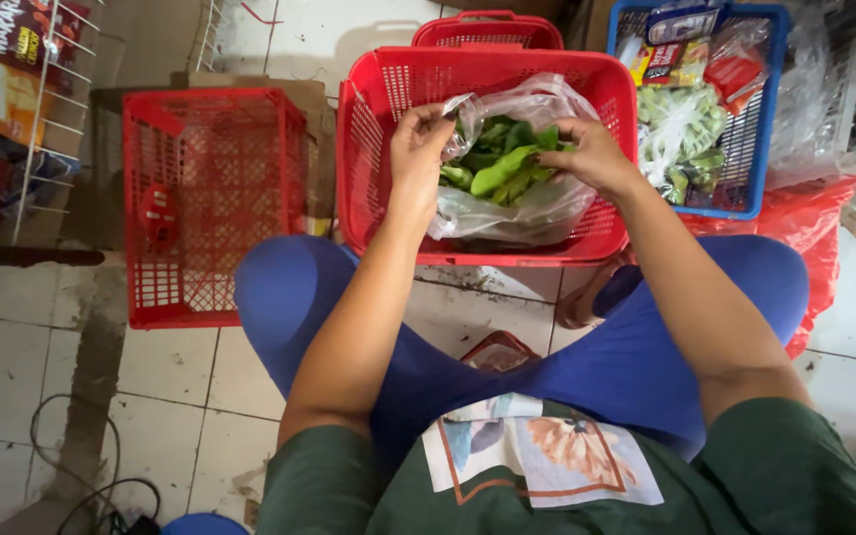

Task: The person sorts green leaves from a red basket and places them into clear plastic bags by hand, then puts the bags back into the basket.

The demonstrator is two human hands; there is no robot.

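A: What are the hands doing?
B: Left hand (418, 149) and right hand (591, 154) each pinch the clear bag's (507, 213) rim, spreading it over green vegetables (497, 168).
A: Where?
B: Inside the red basket (378, 149) beneath them; a blue basket (760, 119) sits just right.

Head camera looks steeply down, close over lap, baskets and floor.

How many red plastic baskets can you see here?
3. One red basket lies tipped on the floor at left; one sits before the person, holding the bag of greens; a third peeks out behind it. Others may be hidden.
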